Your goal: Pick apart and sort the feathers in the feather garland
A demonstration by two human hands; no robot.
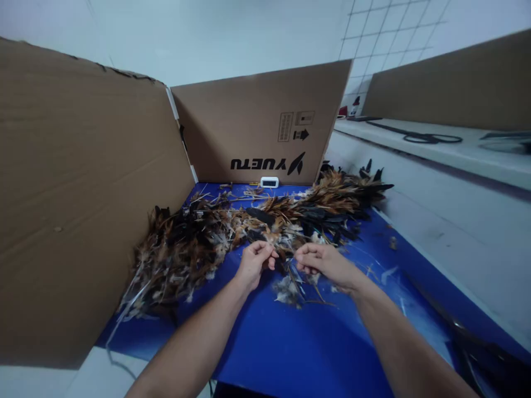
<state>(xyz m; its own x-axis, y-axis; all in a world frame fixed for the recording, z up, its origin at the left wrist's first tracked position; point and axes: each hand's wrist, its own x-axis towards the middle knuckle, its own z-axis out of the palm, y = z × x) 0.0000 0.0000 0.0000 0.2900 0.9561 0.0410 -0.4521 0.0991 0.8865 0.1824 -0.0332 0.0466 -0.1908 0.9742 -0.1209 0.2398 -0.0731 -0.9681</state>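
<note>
A long heap of brown, black and white feathers [232, 232] lies across the blue tabletop [290, 342], from the near left to the far right. My left hand [255, 262] is at the heap's front edge with its fingers pinched together on feathers. My right hand [321, 264] is close beside it, fingers curled and pinching feathers too. A small loose tuft of pale and dark feathers [290, 287] lies on the blue surface just below and between both hands.
Brown cardboard panels stand on the left [74, 193] and at the back [257, 127], the back one printed upside down. A small white device [269, 182] sits at the back panel's foot. Black scissors [431, 137] lie on the white ledge at right. Dark feathers [477, 342] lie near right.
</note>
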